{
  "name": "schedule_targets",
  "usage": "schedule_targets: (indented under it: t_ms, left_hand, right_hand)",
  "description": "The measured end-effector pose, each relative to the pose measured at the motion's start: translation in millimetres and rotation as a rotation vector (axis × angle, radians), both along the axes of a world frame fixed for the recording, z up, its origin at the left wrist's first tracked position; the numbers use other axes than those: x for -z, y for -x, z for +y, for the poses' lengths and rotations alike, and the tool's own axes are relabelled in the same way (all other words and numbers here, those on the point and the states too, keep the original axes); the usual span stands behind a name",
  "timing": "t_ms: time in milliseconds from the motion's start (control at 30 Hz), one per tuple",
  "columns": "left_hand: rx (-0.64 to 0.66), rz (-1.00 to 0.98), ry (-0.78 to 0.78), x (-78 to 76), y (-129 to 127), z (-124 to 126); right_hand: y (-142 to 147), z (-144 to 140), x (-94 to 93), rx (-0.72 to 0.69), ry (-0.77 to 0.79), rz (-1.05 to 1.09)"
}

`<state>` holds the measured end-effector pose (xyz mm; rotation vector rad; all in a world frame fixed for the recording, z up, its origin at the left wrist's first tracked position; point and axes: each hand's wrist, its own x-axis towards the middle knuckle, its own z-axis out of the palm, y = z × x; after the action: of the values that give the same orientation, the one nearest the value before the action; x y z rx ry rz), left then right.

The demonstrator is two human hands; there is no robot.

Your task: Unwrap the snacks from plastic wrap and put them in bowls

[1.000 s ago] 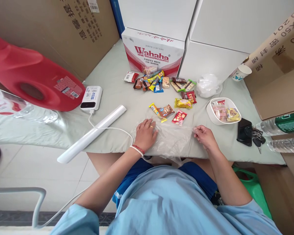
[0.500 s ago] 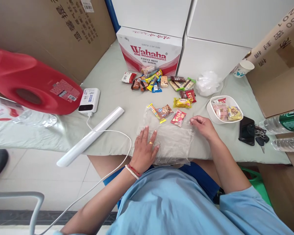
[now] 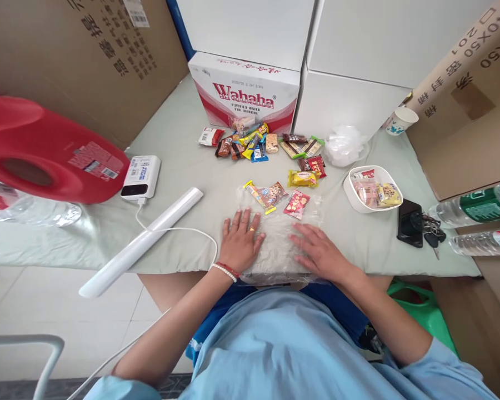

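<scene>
A clear plastic bag [image 3: 275, 244] lies flat at the table's front edge. My left hand [image 3: 239, 241] rests on its left side with the fingers spread. On its right side is my right hand [image 3: 319, 251], fingers also stretched out and apart, holding nothing. At the far end of the bag lie a snack in a blue and yellow wrapper [image 3: 266, 195] and a red snack packet [image 3: 296, 204], just beyond my fingertips. Behind them sits a yellow-wrapped snack [image 3: 303, 178].
Several wrapped snacks [image 3: 250, 145] are heaped before a Wahaha box [image 3: 245, 97]. To the right stand a white container [image 3: 352, 194] with snacks, a crumpled plastic bag [image 3: 345, 146], a phone [image 3: 409, 222] and keys [image 3: 432, 230]. On the left are a white tube [image 3: 141, 241], a power bank [image 3: 141, 176] and a red jug [image 3: 54, 150].
My right hand has moved left from the bag's right edge onto the bag, and its pinched fingers have spread. My left hand stays on the bag. The view has shifted slightly.
</scene>
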<state>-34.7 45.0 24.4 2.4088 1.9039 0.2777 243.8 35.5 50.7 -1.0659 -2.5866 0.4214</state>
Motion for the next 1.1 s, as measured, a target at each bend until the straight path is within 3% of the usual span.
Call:
schedule_targets:
  t_ms: [100, 167, 233, 300, 400, 533, 633, 700, 833, 1000, 1100]
  left_hand:
    - [-0.042, 0.033, 0.051, 3.2, 6.2, -10.0]
    - [-0.047, 0.039, 0.061, 1.0, 6.9, -17.5]
    - [-0.049, 0.041, 0.065, -0.7, 5.2, -23.0]
    - [-0.058, 0.034, 0.064, -0.5, 2.8, -25.7]
    - [-0.067, 0.022, 0.054, 1.9, 0.9, -25.9]
    - [-0.070, 0.018, 0.055, 3.8, 1.8, -25.0]
    - [-0.078, 0.003, 0.054, 4.1, 2.2, -25.9]
    - [-0.080, -0.009, 0.046, 4.3, 2.3, -26.8]
    - [-0.062, -0.035, 0.035, 1.4, 4.1, -26.8]
    - [-0.040, -0.059, 0.057, -8.3, 12.6, -19.4]
    - [-0.026, -0.069, 0.043, -8.3, 19.2, -13.0]
  right_hand:
    - [-26.2, -29.0, 12.1, -0.054, 0.123, -0.043]
    - [-44.2, -29.6, 7.5, -0.010, 0.177, 0.026]
    - [-55.2, -11.4, -5.6, 0.091, 0.188, 0.118]
    - [-55.8, 23.9, -21.0, 0.218, 0.140, 0.154]
    - [-36.4, 95.4, -36.1, 0.275, 0.009, 0.046]
    - [16.0, 179.5, -35.4, -0.012, 0.056, -0.196]
    - [55.5, 206.9, -29.3, -0.199, 0.185, -0.344]
    - [70.8, 209.9, -26.3, -0.238, 0.231, -0.366]
    - [62.7, 206.2, -27.1, -0.014, 0.210, -0.192]
    - [9.5, 204.3, -53.4, 0.370, 0.100, 0.032]
    - [-9.2, 183.5, -79.1, 0.516, 0.293, 0.364]
